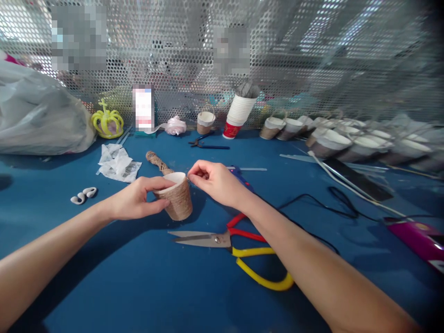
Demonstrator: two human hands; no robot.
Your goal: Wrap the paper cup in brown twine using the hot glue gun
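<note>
My left hand [140,198] grips a paper cup [179,201] wrapped in brown twine, its fingers inside the white rim and its thumb on the outer wall. At the cup's right edge, the thumb and index finger of my right hand [215,181] are pinched together; what lies between them is too small to make out. A bundle of brown twine [159,163] lies just behind the cup. Large scissors [217,239] with red and yellow handles rest slightly open in front of my right hand. A blue glue gun [239,175] is partly hidden behind that hand.
Pliers [208,142], a white cup stack [239,113] and a small handled cup [206,122] stand at the back. Several wrapped cups [333,143] line the back right. Crumpled white paper [118,163], earbuds [83,195] and a plastic bag [41,111] are leftward. A black cord [312,196] runs right.
</note>
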